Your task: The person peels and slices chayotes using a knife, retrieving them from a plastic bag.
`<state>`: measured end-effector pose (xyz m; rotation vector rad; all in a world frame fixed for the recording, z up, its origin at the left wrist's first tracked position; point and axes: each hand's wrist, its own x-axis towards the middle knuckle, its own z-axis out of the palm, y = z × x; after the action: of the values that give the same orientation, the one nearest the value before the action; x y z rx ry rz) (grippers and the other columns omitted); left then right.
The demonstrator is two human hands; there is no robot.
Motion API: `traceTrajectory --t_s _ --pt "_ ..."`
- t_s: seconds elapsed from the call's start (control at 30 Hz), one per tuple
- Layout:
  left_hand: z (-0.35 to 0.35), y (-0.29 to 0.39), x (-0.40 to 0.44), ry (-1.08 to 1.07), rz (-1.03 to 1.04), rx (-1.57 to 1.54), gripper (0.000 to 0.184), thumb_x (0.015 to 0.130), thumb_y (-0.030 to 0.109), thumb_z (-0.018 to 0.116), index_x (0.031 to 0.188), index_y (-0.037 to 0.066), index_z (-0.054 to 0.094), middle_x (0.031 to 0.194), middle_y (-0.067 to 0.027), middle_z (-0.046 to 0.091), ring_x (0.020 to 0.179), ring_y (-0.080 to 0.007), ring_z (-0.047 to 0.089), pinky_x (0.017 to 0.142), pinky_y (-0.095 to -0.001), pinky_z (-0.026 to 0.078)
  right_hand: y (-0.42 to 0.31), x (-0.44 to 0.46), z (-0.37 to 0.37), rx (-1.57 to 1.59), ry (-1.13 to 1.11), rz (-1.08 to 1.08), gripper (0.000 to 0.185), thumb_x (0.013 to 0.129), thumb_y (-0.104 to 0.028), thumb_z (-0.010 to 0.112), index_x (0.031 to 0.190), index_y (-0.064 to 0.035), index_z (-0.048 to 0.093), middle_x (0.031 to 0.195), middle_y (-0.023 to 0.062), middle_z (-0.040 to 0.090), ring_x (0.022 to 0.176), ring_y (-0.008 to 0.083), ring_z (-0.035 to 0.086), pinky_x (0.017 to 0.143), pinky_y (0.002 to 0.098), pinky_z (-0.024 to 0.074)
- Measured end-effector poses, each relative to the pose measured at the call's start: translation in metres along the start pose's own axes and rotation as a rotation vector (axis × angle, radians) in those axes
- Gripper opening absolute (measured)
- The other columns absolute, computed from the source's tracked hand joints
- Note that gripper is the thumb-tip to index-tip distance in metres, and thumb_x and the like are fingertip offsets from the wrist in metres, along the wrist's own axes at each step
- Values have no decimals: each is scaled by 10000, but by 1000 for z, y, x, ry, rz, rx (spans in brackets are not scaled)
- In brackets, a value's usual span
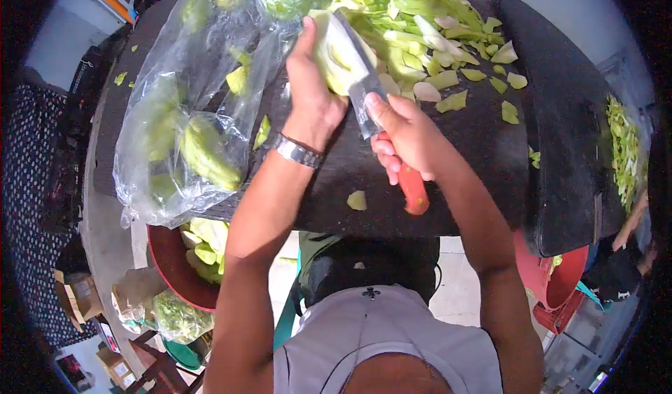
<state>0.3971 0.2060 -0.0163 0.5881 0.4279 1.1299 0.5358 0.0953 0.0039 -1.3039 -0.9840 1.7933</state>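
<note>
My left hand (312, 98), with a metal watch (299, 151) on its wrist, grips a peeled pale green fruit (341, 54) above the dark table. A hollow shows in the fruit's cut face; its exact kind is not clear. My right hand (411, 136) is closed round a knife (414, 192) with an orange-red handle. The broad blade lies along the fruit's right side, touching or very close to it. Just beyond the fruit is a heap of pale green peelings and strips (413, 37), with loose scraps spread to its right.
A clear plastic bag (210, 124) holding several green fruits covers the table's left side. Below the table edge stand a red tub (162, 266) of pale pieces at left and another red tub (560, 276) at right. A dark padded chair back (560, 128) borders the right.
</note>
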Motion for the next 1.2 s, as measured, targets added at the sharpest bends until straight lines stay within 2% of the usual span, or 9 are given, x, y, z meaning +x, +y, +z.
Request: traceTrajectory --t_s 0.3,0.4,0.53,0.73,0.87,0.97,1.07,1.17,1.2 --pt "11 -13 -3 60 -26 -73 500 1058 482 457 1221 27 588 1056 -160 692 948 -337 701 866 -479 582 -13 2 -13 -68 21 -82 398 1080 -483 443 989 -97 483 618 -27 443 405 88 446 345 306 461" --pt "17 -11 -8 78 -44 -143 445 1060 458 487 1205 53 600 1049 -104 684 936 -252 687 847 -428 578 -17 1 -18 62 -48 -22 375 1085 -458 440 977 -102 487 617 -27 450 400 85 445 344 303 454" --pt "14 -9 -3 78 -109 -131 439 1051 452 506 1239 67 601 1106 -98 687 966 -243 690 881 -392 571 -21 -3 -27 18 -6 -3 382 1083 -464 447 967 -102 491 602 -38 448 393 74 440 344 295 445" --pt "22 1 -11 60 -155 -63 521 1037 490 495 1335 71 576 1219 -130 681 1084 -309 682 957 -506 551 -28 -11 -53 147 -66 -25 380 1058 -477 514 920 -122 510 574 -57 415 381 33 390 319 247 386" --pt "12 -2 -7 -1 -231 -129 562 1020 561 469 1315 91 561 1137 -138 676 1026 -335 691 859 -590 581 -28 -12 -67 293 -155 -106 362 1058 -474 520 946 -130 534 576 -74 402 384 7 367 306 229 378" --pt "10 -1 -7 -31 -256 -176 585 1020 550 463 1356 76 534 1179 -188 656 1060 -409 669 903 -639 549 -32 -18 -60 156 165 -197 338 1070 -435 490 1059 -103 554 597 34 547 430 203 559 404 381 495" --pt "16 4 -14 -89 -257 -187 619 1023 513 457 1413 34 492 1289 -266 616 1132 -477 635 965 -649 520 -14 4 -65 -1363 922 -421 309 1069 -376 476 1105 -76 538 757 216 683 674 443 684 608 559 547" --pt "12 20 -19 -151 -261 -116 584 1005 453 506 1404 26 488 1286 -277 614 1132 -500 633 937 -649 538 -19 -3 -73 -1239 923 -292 308 1060 -338 478 1136 -43 525 920 322 677 910 540 646 770 639 503" --pt "11 30 -32 -141 -264 -80 550 999 420 528 1385 29 494 1255 -269 627 1123 -505 639 916 -654 548 -22 -5 -75 -1201 945 -335 314 1060 -344 482 1129 -41 531 907 316 679 897 537 648 761 631 506"
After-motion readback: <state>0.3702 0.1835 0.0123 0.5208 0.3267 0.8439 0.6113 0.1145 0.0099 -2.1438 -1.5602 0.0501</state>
